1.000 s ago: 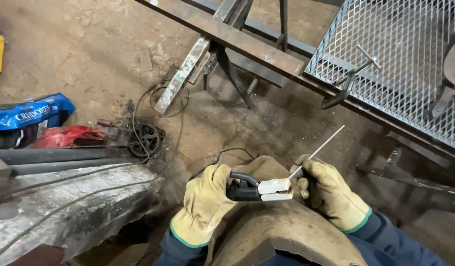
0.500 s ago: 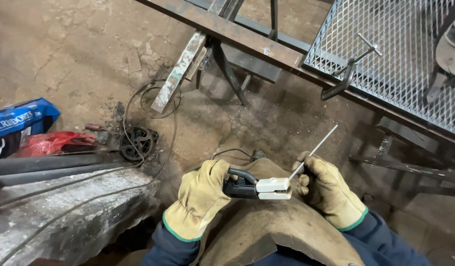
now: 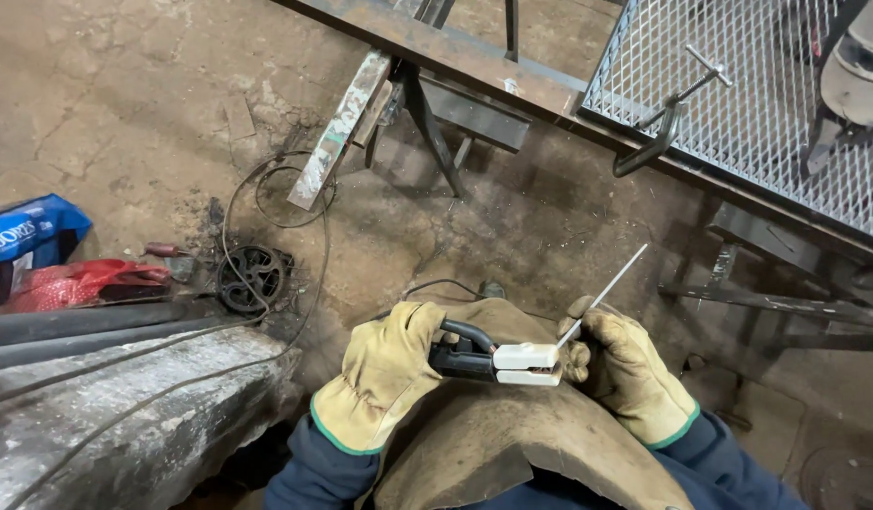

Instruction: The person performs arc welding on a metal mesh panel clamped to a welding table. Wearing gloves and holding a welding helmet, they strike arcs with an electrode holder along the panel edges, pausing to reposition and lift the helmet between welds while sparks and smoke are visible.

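My left hand (image 3: 384, 378), in a tan leather glove, grips the black handle of a welding electrode holder (image 3: 498, 361) with pale jaws. A thin grey welding rod (image 3: 608, 293) sticks up and to the right out of the jaws. My right hand (image 3: 625, 368), gloved the same way, holds the rod's lower end right at the jaws. Both hands rest over a brown leather apron (image 3: 512, 444) on my lap.
A steel frame with expanded mesh (image 3: 738, 104) and a screw clamp (image 3: 663, 118) stands upper right. A painted metal bar (image 3: 340, 127) leans on the concrete floor. Cables and a small wheel (image 3: 252, 274) lie left, by a grey beam (image 3: 106, 416), red bag (image 3: 77, 281) and blue bag (image 3: 25, 231).
The view has shifted slightly, so the surroundings sit further left and lower. Both hands stay on the holder and rod in the same grip.
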